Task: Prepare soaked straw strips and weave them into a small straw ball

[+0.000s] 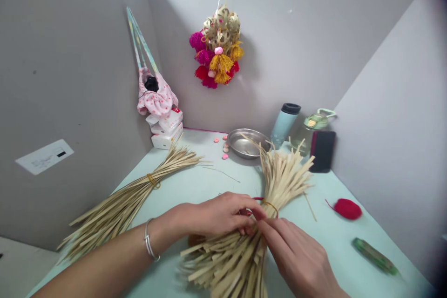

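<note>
A thick bundle of pale flat plant strips point(286, 172), possibly bamboo, lies in front of me, with an ochre tie point(271, 206) round its narrow waist. My left hand point(228, 214) reaches over it from the left, fingers bent and closed at the strips just below the tie. From the right, my right hand point(296, 251) closes its thumb and fingers on the same part of the bundle. The fingertips of both hands meet there and partly hide what they pinch. A bit of dark red cord point(258, 199) shows beside the tie.
A second tied bundle point(122, 200) lies left. A red yarn ball point(347, 208) and green cutter-like tool point(375, 256) lie right. Behind stand a steel bowl point(247, 143), pink beads point(225, 156), a blue tumbler point(284, 125), a green bottle point(312, 125) and a phone point(323, 151).
</note>
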Demonstrator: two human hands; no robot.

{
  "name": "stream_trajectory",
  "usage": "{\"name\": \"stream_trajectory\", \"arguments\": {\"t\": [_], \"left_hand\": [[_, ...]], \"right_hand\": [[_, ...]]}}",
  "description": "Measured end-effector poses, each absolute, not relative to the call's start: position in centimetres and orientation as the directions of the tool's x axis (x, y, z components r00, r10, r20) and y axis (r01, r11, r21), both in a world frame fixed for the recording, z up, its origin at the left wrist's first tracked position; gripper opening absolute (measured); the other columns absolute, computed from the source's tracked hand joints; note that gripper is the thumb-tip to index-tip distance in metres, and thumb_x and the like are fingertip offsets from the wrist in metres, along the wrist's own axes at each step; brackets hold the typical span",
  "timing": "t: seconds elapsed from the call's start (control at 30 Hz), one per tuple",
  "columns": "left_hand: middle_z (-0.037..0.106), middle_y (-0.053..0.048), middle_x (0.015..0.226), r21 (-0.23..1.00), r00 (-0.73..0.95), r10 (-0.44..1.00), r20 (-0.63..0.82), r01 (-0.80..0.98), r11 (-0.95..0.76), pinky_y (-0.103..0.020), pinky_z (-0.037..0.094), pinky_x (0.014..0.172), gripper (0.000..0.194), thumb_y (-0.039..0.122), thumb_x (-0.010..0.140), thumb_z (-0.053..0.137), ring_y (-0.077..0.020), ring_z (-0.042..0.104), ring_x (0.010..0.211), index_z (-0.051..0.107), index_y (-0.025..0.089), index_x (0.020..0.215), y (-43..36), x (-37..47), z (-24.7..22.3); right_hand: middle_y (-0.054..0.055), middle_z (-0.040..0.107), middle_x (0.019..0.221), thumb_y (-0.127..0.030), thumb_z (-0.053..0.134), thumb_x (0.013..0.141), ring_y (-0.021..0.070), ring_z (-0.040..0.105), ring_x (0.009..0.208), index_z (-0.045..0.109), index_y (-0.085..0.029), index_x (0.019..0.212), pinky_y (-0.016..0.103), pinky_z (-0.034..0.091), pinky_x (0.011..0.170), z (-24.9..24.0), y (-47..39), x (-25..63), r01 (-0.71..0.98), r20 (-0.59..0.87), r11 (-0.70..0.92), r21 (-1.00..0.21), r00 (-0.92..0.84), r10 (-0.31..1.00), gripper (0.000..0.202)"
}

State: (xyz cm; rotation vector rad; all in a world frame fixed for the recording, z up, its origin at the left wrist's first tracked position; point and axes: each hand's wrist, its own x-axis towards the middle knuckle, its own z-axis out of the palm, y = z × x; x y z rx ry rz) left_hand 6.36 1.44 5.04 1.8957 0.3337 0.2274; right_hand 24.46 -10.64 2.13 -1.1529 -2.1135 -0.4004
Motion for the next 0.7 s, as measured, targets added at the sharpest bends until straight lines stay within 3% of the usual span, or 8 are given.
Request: {"name": "stream_trajectory", "arguments": {"t": [0.07,0.17,0.23,0.37,0.43,0.53,0.63,0.7], "left_hand": [[0.063,0.0,0.084,0.974,0.953,0.286,-0.096,0.149,-0.17,-0.025,0.048,0.07,0.034,0.012,0.083,0.058,-0.0123,0.06,0.072,0.068,0.022,0.114,1.7,6.4,4.7],[0.062,0.002,0.071,0.979,0.945,0.257,-0.201,0.206,0.01,-0.026,0.049,0.069,0.023,0.015,0.078,0.065,-0.0126,0.06,0.067,0.071,0.018,0.1,2.2,6.5,4.2],[0.064,0.001,0.073,0.975,0.947,0.243,-0.208,0.182,0.126,-0.028,0.051,0.072,0.016,0.021,0.079,0.068,-0.0129,0.062,0.069,0.07,0.017,0.094,2.5,6.5,3.8],[0.066,-0.001,0.076,0.962,0.963,0.185,-0.194,0.15,0.228,-0.031,0.052,0.075,0.023,0.034,0.079,0.072,-0.0145,0.065,0.073,0.069,0.016,0.093,2.9,6.6,3.3],[0.064,-0.001,0.074,0.976,0.954,0.239,-0.182,0.146,0.159,-0.029,0.051,0.072,0.018,0.031,0.078,0.072,-0.0143,0.063,0.072,0.069,0.015,0.086,2.8,6.5,3.5],[0.063,0.0,0.082,0.982,0.926,0.372,-0.066,0.127,-0.141,-0.027,0.047,0.077,0.008,0.024,0.079,0.071,-0.0133,0.059,0.077,0.071,0.017,0.081,2.3,6.1,4.3],[0.061,0.0,0.089,0.903,0.908,0.417,0.038,0.147,-0.403,-0.025,0.043,0.085,0.004,0.021,0.084,0.067,-0.0133,0.057,0.086,0.07,0.019,0.081,1.8,5.0,4.9],[0.059,0.001,0.088,0.845,0.907,0.417,0.052,0.182,-0.502,-0.024,0.041,0.083,0.009,0.018,0.087,0.062,-0.0132,0.055,0.086,0.067,0.019,0.08,1.8,3.8,4.9]], "right_hand": [[0.013,0.072,0.095,-0.006,0.047,0.097,0.0198,0.066,0.084,0.062,-0.01,0.116,0.029,0.05,0.076,2.0,-10.6,24.4,0.836,0.708,0.544,0.072,-0.427,0.562,0.025],[0.014,0.071,0.097,-0.009,0.042,0.1,0.0195,0.066,0.088,0.061,-0.01,0.119,0.028,0.051,0.077,1.7,-10.8,24.4,0.844,0.648,0.534,0.05,-0.434,0.626,0.027],[0.014,0.07,0.098,-0.009,0.04,0.1,0.0198,0.065,0.089,0.059,-0.01,0.122,0.029,0.051,0.079,1.3,-11.1,24.6,0.85,0.623,0.524,0.044,-0.433,0.651,0.03],[0.016,0.07,0.099,-0.006,0.038,0.098,0.0236,0.065,0.095,0.058,-0.01,0.126,0.034,0.05,0.085,0.4,-11.6,24.9,0.83,0.674,0.55,0.091,-0.458,0.58,0.034],[0.016,0.07,0.099,-0.005,0.039,0.098,0.0243,0.065,0.095,0.058,-0.01,0.124,0.035,0.05,0.084,0.4,-11.6,24.7,0.825,0.68,0.559,0.086,-0.458,0.572,0.033],[0.012,0.07,0.089,-0.009,0.05,0.096,0.0213,0.066,0.08,0.061,-0.013,0.112,0.031,0.049,0.073,0.9,-11.8,24.0,0.859,0.667,0.51,0.044,-0.405,0.625,0.019],[0.004,0.066,0.075,-0.014,0.058,0.094,0.0166,0.061,0.062,0.061,-0.019,0.095,0.028,0.044,0.06,1.0,-12.4,23.5,0.9,0.623,0.435,-0.001,-0.34,0.705,0.006],[0.001,0.062,0.069,-0.015,0.054,0.095,0.0145,0.06,0.056,0.059,-0.021,0.086,0.025,0.044,0.056,0.6,-13.1,23.6,0.899,0.563,0.433,-0.067,-0.324,0.76,0.012]]}}
